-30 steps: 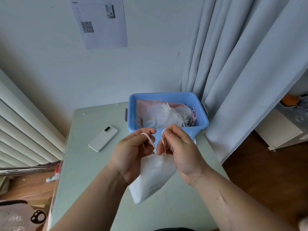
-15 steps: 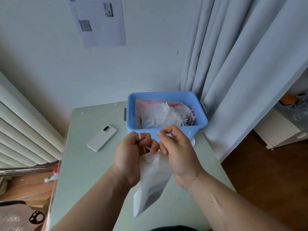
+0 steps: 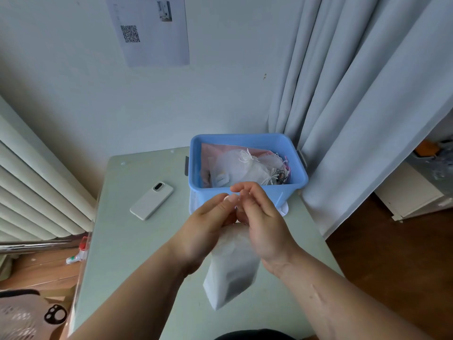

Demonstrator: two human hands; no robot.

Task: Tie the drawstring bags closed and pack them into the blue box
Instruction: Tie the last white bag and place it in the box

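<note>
Over the bench (image 3: 137, 253), just near of the blue box (image 3: 289, 190), hold the hanging white drawstring bag (image 3: 232, 271) by its neck, pinched between fingers (image 3: 241, 190) of left hand (image 3: 208, 224) and right hand (image 3: 264, 224). Draw the knot snug against the gathers; cannot make out the cord.

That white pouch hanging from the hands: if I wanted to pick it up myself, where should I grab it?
Probably at the gathered neck, coming from above. The white drawstring bag hangs limp below the left hand and right hand, which both hold its top. The soft body lower down would likely fold or slip.
</note>
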